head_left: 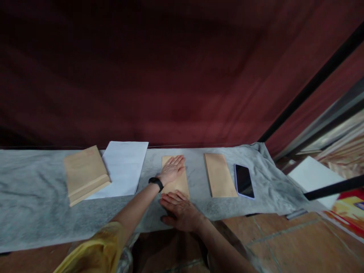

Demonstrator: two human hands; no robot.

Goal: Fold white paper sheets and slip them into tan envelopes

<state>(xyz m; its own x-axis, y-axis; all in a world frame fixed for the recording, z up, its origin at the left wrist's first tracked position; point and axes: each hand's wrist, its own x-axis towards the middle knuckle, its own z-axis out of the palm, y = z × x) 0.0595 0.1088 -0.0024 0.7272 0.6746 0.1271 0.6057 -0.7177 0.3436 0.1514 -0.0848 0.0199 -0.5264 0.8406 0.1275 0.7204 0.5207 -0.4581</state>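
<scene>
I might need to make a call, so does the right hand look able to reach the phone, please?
Probably yes: the phone lies uncovered to the right of the right hand, with only flat brown paper partly between them.

A loose yellow sleeve (pixel 99 248), mustard in tone, is worn on the left side; its cloth is creased, with darker shading in the folds, and its edge stops partway along the arm; below it the left forearm (pixel 133 212) is bare; a smooth black band (pixel 156 183) circles the wrist, any marking on it too small to read; the left hand (pixel 173 169) is bare; the right forearm (pixel 218 242) and right hand (pixel 182 212) are bare too.
</scene>
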